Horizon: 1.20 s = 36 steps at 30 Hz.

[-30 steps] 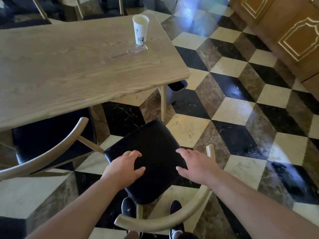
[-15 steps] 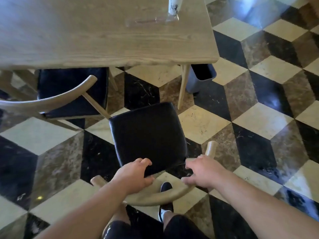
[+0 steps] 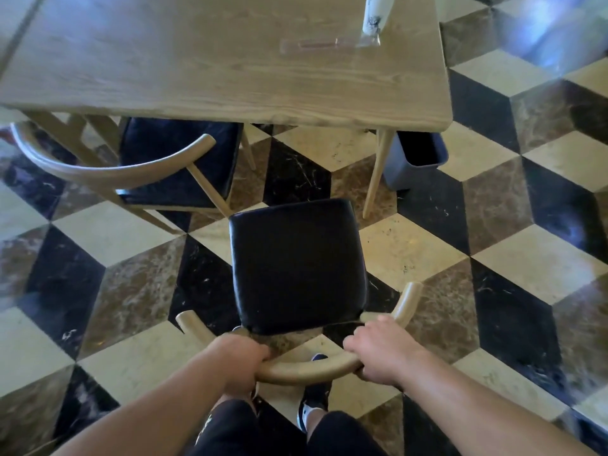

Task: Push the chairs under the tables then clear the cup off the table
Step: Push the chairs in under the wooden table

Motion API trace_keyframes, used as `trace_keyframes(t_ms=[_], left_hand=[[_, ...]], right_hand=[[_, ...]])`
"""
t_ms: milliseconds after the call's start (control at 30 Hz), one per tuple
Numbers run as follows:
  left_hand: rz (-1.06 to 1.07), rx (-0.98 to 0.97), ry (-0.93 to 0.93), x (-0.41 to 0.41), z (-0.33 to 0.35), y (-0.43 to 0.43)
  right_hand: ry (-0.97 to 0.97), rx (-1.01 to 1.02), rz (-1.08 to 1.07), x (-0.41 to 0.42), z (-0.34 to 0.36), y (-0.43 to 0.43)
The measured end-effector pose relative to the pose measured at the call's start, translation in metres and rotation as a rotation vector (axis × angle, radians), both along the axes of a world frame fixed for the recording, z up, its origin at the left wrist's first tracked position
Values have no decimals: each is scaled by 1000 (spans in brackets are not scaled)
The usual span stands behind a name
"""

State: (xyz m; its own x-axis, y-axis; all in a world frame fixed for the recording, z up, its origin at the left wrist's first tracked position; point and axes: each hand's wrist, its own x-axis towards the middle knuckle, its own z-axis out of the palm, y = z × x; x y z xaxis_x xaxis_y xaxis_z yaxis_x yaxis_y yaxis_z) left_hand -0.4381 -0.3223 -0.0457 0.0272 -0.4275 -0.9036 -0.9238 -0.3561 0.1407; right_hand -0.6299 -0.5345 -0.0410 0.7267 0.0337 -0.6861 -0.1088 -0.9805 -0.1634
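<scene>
Item: white paper cup (image 3: 375,14), top cut off by the frame, on the light wooden surface (image 3: 210,60) at its far right corner. Your left hand (image 3: 240,360) and right hand (image 3: 378,350) each wrap the curved wooden backrest of the black-cushioned chair (image 3: 296,264), standing clear of the surface. Second black-cushioned chair (image 3: 158,166) half tucked under. Grey bin (image 3: 414,159) beside the surface's leg.

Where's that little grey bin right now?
The grey bin sits on the floor at the upper right, tucked under the table's right corner, just beside its leg.

The cup (image 3: 375,18) is cut off by the top edge — only its base shows.
</scene>
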Motion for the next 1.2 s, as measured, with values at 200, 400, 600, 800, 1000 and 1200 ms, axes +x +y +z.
trace_keyframes(t_ms=[200,400,600,800,1000,1200], left_hand=[[-10,-181,-51,43,0,-2],[-46,-387,-113,100,-15,-7],[-135,-510,-135,174,-15,-46],[-200,-511,-133,186,-17,-73],[-214,-535,-160,206,-16,-101],[-162,-532,-236,215,-11,-145]], right_hand=[[-33,-20,-81,25,1,-4],[-54,-88,-199,61,-6,-13],[-47,-130,-353,123,1,-38],[-20,-153,-419,134,4,-54],[-33,-145,-419,150,-1,-81],[-86,-114,-426,163,1,-130]])
